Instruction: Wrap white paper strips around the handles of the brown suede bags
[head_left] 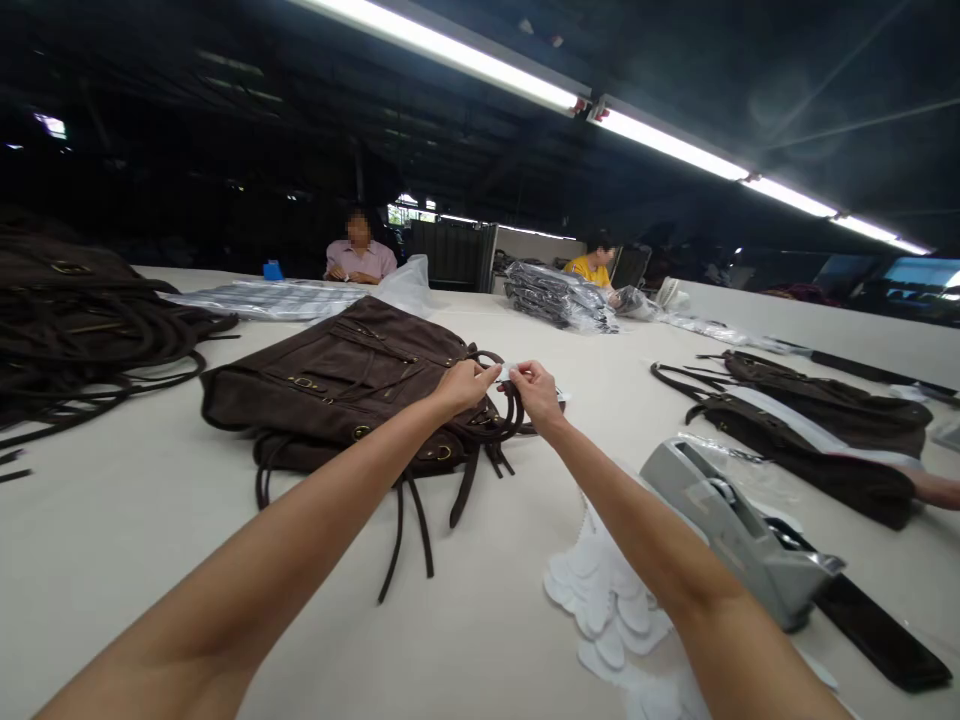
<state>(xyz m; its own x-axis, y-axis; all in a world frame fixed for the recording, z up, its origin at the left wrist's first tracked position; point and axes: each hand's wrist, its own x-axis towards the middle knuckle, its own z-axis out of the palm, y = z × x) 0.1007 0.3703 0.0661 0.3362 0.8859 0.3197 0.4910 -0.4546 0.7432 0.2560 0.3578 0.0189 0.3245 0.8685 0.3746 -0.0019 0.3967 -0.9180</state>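
A dark brown bag point(352, 365) with brass-coloured rings and long straps lies on the white table before me. At its right end, by the looped handles point(512, 415), both my hands come close together. My left hand point(466, 385) pinches one side of a small whitish tag point(505, 372). The fingers of my right hand point(536, 390) are closed on the tag's other side. Part of the tag is hidden behind my fingertips. Thin straps point(405, 535) hang from the bag's near side onto the table.
A grey tape dispenser point(735, 530) and a pile of white paper tags point(611, 595) lie by my right forearm. More brown bags are stacked at left point(82, 330); another bag point(825, 420) lies right, with someone's hand point(934, 488). Two people sit beyond, near plastic-wrapped goods point(559, 297).
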